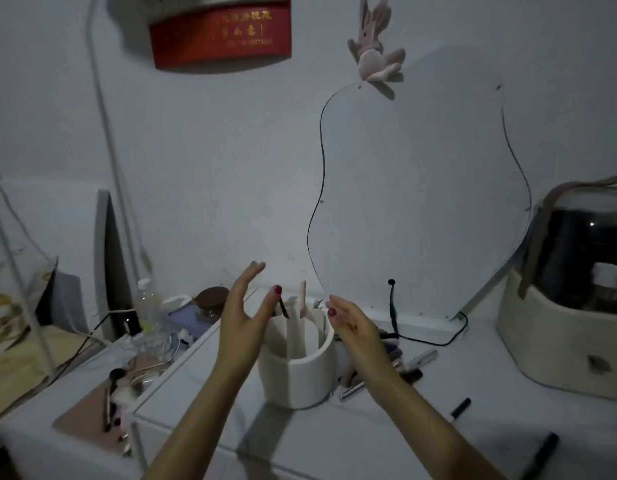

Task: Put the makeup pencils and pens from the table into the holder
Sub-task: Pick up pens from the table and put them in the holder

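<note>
Partly done: both hands, left (243, 315) and right (352, 322), fingers spread and empty either side of holder (296, 367), few pencils (301, 301) standing inside, more pens (419, 358) loose on surface (352, 434) right of fingers.

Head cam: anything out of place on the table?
Yes. Several pens lie in a loose pile right of the holder, and two black pencils lie scattered nearer the table's front edge.

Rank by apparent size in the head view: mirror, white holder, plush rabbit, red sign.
1. mirror
2. red sign
3. white holder, though nearness to the camera inflates it
4. plush rabbit
</note>
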